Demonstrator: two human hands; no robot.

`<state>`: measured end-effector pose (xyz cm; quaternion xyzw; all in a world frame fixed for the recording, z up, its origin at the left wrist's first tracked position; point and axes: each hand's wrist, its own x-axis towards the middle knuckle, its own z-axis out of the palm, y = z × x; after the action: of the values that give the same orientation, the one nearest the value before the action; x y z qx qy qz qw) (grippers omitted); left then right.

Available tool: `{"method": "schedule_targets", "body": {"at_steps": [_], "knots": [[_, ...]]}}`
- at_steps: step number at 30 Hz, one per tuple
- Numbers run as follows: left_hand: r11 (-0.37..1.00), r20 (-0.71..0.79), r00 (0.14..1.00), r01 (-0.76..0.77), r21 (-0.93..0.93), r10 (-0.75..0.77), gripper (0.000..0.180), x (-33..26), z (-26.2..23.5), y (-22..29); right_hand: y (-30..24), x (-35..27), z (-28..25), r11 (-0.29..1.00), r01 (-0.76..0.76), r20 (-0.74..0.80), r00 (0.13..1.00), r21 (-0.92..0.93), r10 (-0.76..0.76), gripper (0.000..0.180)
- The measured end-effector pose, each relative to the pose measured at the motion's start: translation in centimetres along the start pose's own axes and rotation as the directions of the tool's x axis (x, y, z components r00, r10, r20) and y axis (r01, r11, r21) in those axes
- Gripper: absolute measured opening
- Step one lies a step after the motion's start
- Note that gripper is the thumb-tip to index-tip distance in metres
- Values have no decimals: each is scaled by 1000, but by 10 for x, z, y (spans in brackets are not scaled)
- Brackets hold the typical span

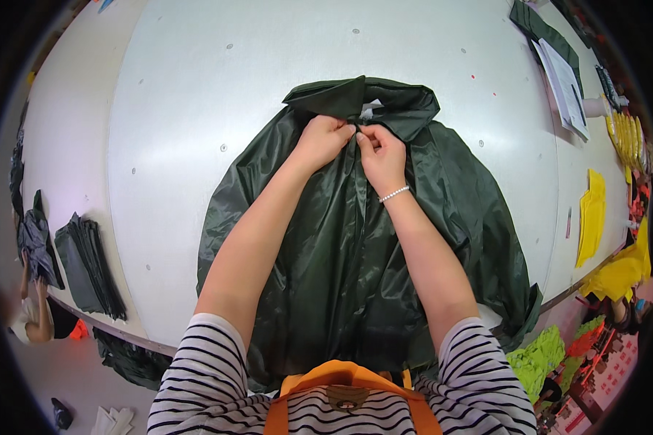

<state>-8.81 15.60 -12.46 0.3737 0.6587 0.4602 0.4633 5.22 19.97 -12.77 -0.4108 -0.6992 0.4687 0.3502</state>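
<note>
A dark green, shiny raincoat [326, 268] lies spread on the pale table in front of me, its collar [399, 98] at the far end and its lower part toward my body. Both hands meet at the top of the front opening, just under the collar. My left hand [325, 139] pinches the front edge between thumb and fingers. Close beside it, my right hand [382, 151], with a beaded bracelet at the wrist, pinches the same spot from the other side. Whatever fastener may be there is hidden by my fingertips. A small white label [371, 109] shows inside the neck.
Folded dark garments [87, 264] are stacked at the left edge, where another person's arms [40, 308] handle dark cloth. Along the right lie papers with a pen [562, 87], yellow packets [626, 141] and a folded yellow piece [591, 217]. Lime green cloth [537, 359] lies beyond the right edge.
</note>
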Motion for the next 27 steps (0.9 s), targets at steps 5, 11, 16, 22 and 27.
{"method": "schedule_targets", "body": {"at_steps": [5,11,16,22,27], "knots": [[969,-100,995,49,243,-25,27,5,4,0,-18,-7,-12,962,76,187,982,-264,-26,45],[808,-399,905,121,576,149,33,-121,8,36,-67,-123,-36,946,62,127,992,-318,-22,49],[596,-145,989,134,792,-29,38,-160,41,25,-56,-167,-31,959,-204,38,976,-195,215,19],[994,130,986,104,29,-107,28,-167,28,16,-41,-161,-29,971,-236,-15,972,29,236,12],[866,94,975,223,-447,-203,25,-167,37,7,-37,-162,-21,861,-410,134,912,300,388,15]]}}
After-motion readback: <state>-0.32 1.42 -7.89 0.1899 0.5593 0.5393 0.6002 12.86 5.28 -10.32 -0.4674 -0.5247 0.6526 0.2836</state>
